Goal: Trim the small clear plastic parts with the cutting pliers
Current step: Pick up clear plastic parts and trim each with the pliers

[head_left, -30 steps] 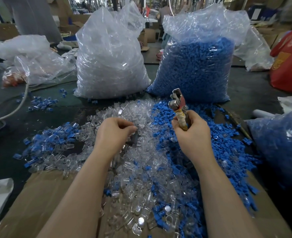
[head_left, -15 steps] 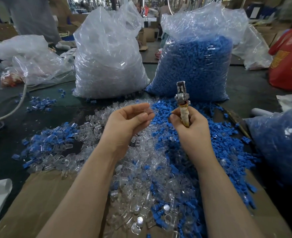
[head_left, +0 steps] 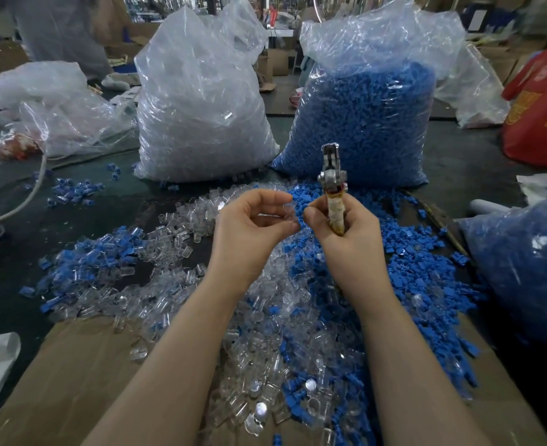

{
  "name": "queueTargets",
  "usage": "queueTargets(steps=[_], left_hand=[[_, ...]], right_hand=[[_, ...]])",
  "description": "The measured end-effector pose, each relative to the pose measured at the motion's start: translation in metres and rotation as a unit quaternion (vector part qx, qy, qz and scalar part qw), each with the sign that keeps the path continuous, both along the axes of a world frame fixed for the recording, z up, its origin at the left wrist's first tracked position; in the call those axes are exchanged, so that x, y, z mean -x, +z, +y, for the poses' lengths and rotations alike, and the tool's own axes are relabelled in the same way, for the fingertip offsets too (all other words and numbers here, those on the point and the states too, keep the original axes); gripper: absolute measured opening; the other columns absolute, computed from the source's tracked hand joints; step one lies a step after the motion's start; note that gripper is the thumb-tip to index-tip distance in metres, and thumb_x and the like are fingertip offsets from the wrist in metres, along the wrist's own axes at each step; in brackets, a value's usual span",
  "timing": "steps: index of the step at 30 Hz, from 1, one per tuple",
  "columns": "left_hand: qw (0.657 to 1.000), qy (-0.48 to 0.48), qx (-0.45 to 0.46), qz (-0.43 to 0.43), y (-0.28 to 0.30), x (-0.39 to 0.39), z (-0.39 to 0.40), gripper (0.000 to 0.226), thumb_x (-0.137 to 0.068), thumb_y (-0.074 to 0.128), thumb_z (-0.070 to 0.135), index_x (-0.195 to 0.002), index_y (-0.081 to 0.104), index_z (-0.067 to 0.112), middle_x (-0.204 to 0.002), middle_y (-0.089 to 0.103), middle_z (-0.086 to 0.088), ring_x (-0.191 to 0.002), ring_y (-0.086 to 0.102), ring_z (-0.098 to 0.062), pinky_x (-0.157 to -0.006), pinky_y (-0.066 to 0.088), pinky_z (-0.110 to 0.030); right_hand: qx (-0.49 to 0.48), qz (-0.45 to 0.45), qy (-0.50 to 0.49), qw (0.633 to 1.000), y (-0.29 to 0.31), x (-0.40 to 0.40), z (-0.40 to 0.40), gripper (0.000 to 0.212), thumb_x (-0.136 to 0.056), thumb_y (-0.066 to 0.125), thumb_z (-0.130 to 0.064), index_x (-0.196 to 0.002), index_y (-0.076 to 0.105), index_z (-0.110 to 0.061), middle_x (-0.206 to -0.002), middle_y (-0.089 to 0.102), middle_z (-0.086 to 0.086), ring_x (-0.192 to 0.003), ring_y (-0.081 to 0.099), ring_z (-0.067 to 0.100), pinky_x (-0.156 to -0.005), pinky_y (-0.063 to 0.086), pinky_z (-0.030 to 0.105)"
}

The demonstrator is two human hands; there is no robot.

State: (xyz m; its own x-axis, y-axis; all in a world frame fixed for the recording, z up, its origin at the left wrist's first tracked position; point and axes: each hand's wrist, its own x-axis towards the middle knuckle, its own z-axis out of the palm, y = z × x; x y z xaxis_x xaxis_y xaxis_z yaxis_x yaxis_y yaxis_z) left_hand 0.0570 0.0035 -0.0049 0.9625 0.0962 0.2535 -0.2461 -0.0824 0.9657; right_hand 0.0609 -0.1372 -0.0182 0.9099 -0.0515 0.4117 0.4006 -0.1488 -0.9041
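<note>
Pinching a clear part (head_left: 287, 210) w/ fingertips, left hand (head_left: 253, 230) sits just left of the cutting pliers (head_left: 332, 188); right hand (head_left: 346, 233) grips pliers upright, handle wrapped, nose pointing away.

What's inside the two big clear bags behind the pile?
The left bag is packed with clear plastic parts, the right bag with blue parts. Only the outer layer shows through the film; anything deeper is hidden.
</note>
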Motion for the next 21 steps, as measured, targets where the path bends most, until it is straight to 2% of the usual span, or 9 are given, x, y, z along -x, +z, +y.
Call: queueTargets(steps=[7, 13, 17, 21], left_hand=[[0.998, 0.028, -0.045, -0.024, 0.0029, 0.0029, -0.0014, 0.033, -0.072, 0.083, 0.0, -0.09, 0.071, 0.025, -0.086, 0.074, 0.008, -0.074, 0.073, -0.012, -0.068, 0.058, -0.022], [0.999, 0.018, -0.031, -0.033, 0.0054, 0.0025, -0.0031, 0.031, -0.073, 0.08, -0.007, -0.09, 0.072, 0.018, -0.084, 0.074, 0.003, -0.077, 0.074, -0.012, -0.067, 0.058, -0.021], [1.0, 0.005, -0.022, -0.018, 0.0055, 0.0018, -0.0041, 0.029, -0.075, 0.08, -0.005, -0.095, 0.072, 0.015, -0.09, 0.075, -0.002, -0.081, 0.074, -0.014, -0.071, 0.06, -0.025], [1.0, -0.011, -0.018, 0.0, 0.0064, 0.0016, -0.0021, 0.026, -0.08, 0.077, 0.002, -0.096, 0.074, 0.022, -0.092, 0.075, -0.001, -0.086, 0.073, -0.013, -0.073, 0.057, -0.021]], right_hand=[[-0.001, 0.0, -0.002, 1.0, 0.0003, 0.0013, 0.0025, 0.012, -0.093, 0.066, -0.016, -0.082, 0.062, -0.018, -0.063, 0.057, -0.012, -0.057, 0.046, -0.001, -0.054, 0.04, 0.012], [0.006, 0.002, -0.003, 1.0, 0.0007, 0.0021, 0.0029, 0.011, -0.093, 0.066, -0.016, -0.086, 0.063, -0.009, -0.074, 0.062, 0.011, -0.065, 0.052, 0.011, -0.058, 0.044, 0.026], [0.006, 0.007, -0.013, 1.0, -0.0005, 0.0013, 0.0025, 0.012, -0.093, 0.066, -0.018, -0.087, 0.063, -0.008, -0.076, 0.062, 0.015, -0.066, 0.052, 0.022, -0.059, 0.045, 0.035], [0.018, 0.003, -0.019, 1.0, -0.0011, 0.0018, 0.0015, 0.011, -0.093, 0.066, -0.018, -0.089, 0.064, -0.008, -0.076, 0.063, 0.013, -0.067, 0.053, 0.027, -0.06, 0.046, 0.034]])
